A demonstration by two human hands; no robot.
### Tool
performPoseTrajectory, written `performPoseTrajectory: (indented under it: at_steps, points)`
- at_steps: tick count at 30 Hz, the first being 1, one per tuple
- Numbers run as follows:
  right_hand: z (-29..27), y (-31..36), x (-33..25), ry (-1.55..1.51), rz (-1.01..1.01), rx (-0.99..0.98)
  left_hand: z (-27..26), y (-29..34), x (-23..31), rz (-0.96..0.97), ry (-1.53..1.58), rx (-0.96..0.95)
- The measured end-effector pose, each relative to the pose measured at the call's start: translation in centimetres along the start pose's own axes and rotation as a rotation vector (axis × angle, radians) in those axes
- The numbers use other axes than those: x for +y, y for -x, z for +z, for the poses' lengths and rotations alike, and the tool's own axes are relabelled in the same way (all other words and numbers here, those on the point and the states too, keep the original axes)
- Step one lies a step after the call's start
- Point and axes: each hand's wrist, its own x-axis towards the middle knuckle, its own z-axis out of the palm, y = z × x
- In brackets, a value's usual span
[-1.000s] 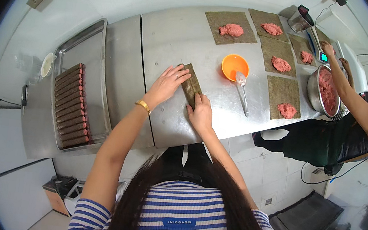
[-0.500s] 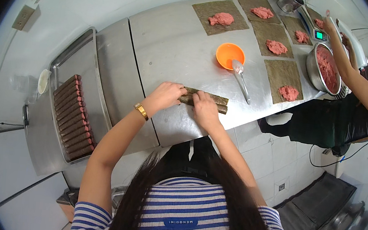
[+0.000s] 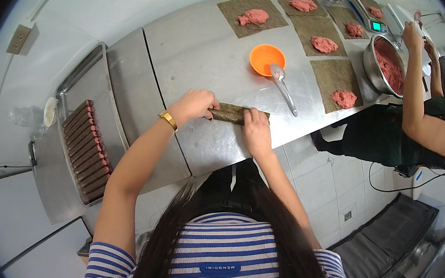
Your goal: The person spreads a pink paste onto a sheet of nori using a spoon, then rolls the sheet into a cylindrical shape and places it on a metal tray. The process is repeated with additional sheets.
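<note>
A dark green seaweed roll lies on the steel table, with a narrow flap of the sheet along its far side. My left hand closes its fingers round the roll's left end. Near the right end, my right hand has its fingers bent over the top of the roll. What is inside the roll is hidden. Beyond my hands stands an orange bowl, and a metal spoon leans on its rim with the handle on the table.
Finished seaweed rolls with pink ends line a metal tray on the left. Flat seaweed sheets bearing pink meat paste lie far right. There a co-worker's hand is raised near a steel bowl of paste and a scale.
My right hand has slid right along the roll, and the seaweed looks more tightly wrapped. The co-worker's hands have shifted beside the paste bowl. The whole view has shifted slightly.
</note>
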Motion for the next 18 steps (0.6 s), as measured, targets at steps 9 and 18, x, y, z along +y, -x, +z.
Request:
performPoseTrajectory:
  at_steps: [9,18]
  points:
    - [1.6,-1.9,-2.1,-0.101,-0.184,-0.041,-1.5,-2.5,-1.2,-0.066,0.114,-0.137]
    - [2.7,-2.4,-1.8,-0.069,-0.140,-0.031,1.4,1.3,0.1,0.087,-0.131,0.247]
